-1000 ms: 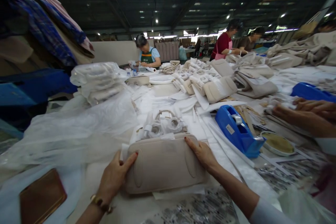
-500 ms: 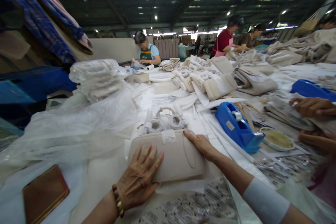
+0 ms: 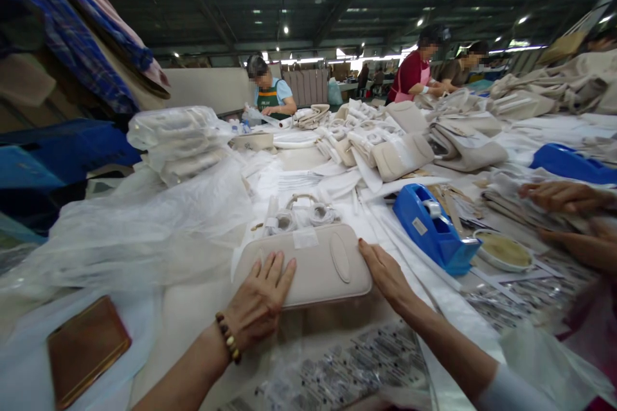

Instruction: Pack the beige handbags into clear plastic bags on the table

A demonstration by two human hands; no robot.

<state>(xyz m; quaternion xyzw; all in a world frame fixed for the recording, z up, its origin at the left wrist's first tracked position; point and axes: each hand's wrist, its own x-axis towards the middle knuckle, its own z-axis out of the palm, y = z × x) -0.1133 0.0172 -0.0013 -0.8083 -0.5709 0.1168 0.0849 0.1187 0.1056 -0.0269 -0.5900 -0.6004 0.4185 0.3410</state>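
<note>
Under the slightly spread fingers of the left hand (image 3: 258,309) lies a beige handbag (image 3: 315,270), its edge at the right hand's (image 3: 387,275) close-set fingers, their grip hidden.

Tape dispenser (image 3: 424,234) right of bag (image 3: 313,270)

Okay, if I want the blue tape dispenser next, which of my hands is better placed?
Right, most likely: your right hand is at the right edge of the beige bag, nearer the blue tape dispenser. Your left hand lies farther off, spread over the bag's left part.
</note>
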